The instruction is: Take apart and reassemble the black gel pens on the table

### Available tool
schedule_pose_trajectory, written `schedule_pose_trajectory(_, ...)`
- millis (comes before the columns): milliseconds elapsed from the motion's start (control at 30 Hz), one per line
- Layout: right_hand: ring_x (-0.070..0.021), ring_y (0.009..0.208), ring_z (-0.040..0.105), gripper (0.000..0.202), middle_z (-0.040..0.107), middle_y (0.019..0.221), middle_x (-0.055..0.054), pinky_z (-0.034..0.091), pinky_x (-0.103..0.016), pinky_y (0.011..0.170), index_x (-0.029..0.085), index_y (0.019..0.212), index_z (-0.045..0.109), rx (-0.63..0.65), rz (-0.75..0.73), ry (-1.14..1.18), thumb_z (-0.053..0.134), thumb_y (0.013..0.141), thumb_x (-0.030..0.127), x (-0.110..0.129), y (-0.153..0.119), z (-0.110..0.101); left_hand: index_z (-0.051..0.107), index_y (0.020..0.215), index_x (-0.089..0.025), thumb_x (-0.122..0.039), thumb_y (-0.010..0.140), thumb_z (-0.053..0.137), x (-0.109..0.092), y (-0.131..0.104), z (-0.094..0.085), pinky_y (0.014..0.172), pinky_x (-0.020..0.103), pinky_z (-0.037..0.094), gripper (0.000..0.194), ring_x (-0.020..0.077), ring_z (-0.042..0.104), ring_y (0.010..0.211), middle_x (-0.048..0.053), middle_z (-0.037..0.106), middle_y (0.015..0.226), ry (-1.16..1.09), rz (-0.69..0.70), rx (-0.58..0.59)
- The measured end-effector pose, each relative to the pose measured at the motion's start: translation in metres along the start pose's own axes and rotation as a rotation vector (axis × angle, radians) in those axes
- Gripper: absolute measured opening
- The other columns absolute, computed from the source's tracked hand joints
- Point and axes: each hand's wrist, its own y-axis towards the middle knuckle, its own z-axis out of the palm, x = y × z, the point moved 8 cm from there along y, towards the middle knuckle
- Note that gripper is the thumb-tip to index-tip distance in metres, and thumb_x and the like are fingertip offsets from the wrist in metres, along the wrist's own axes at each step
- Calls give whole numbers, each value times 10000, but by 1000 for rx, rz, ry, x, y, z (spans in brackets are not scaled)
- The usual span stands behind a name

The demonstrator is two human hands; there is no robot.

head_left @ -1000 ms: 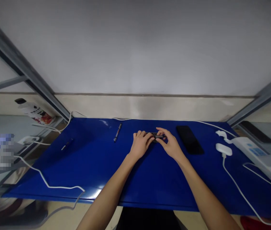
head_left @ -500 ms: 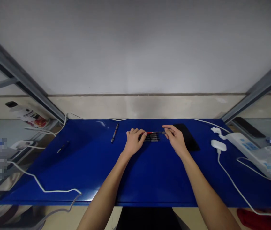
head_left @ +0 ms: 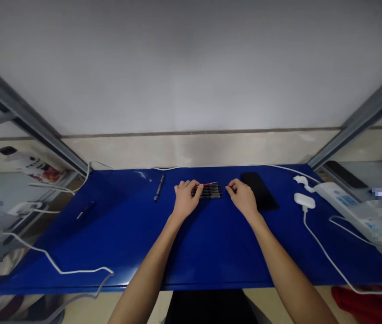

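Observation:
My left hand is closed, with thumb and fingertips pinching a thin red pen whose slim pale tip points right. Just below it, several black pens lie side by side in a row, their left ends partly hidden by my left thumb and fingers. My right hand is a short gap to the right of the pens, its fingers pinched. A small dark piece shows at those fingertips; its kind is too small to make out.
The blue tabletop carries a grey pen, a dark pen and a black phone beside my right hand. A white charging case, power strip and cables lie right. A bottle stands left.
My right hand has drawn its fingers together, with the small dark piece apart from the red pen's tip. The red pen now tilts slightly up to the right. The view has shifted a little.

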Motion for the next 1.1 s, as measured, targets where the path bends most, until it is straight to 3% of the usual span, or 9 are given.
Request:
schedule_pose_trajectory(233, -196, 634, 603, 342, 665, 711, -53, 451, -308, 640, 201, 856, 653, -24, 3, 233, 488, 919, 494, 10, 2, -8, 644, 856, -236, -471, 967, 453, 1, 0, 1, 775, 341, 271, 323, 201, 513, 871, 16, 649, 811, 37, -15, -4)
schedule_pose_trajectory(433, -166, 549, 568, 560, 604, 589, -33, 435, -285, 561, 195, 709, 654, 220, 39, 538, 364, 952, 609, 29, -7, 11, 648, 848, -236, -491, 944, 490, -6, -2, 4, 792, 352, 283, 315, 217, 507, 891, 32, 643, 829, 57, 29, 24)
schedule_pose_trajectory(600, -152, 539, 544, 422, 582, 582, -6, 418, -277, 554, 201, 683, 621, 311, -31, 525, 507, 911, 537, 42, -12, 19, 657, 894, -241, -492, 945, 486, -11, -5, 4, 811, 367, 290, 308, 227, 498, 918, 46, 636, 853, 94, 64, 33)
schedule_pose_trajectory(833, -163, 674, 607, 218, 635, 687, -10, 471, -294, 676, 197, 768, 651, 266, -12, 662, 584, 864, 380, 41, -7, 10, 658, 883, -239, -442, 982, 418, -2, -1, -1, 801, 347, 288, 330, 204, 506, 873, 26, 628, 810, 29, -1, -5)
schedule_pose_trajectory(1000, -164, 696, 615, 201, 656, 728, -18, 484, -305, 698, 196, 805, 673, 241, -1, 695, 607, 849, 381, 38, -6, 7, 636, 837, -226, -433, 986, 401, 6, 2, -3, 771, 317, 288, 347, 180, 511, 791, 1, 593, 722, -51, -49, -15)
schedule_pose_trajectory(1100, -156, 630, 583, 293, 631, 662, -15, 467, -297, 646, 194, 754, 673, 258, 2, 675, 575, 878, 441, 37, -7, 8, 627, 815, -224, -427, 984, 404, 7, 2, -3, 769, 313, 290, 346, 177, 513, 778, -7, 590, 708, -77, -57, -11)
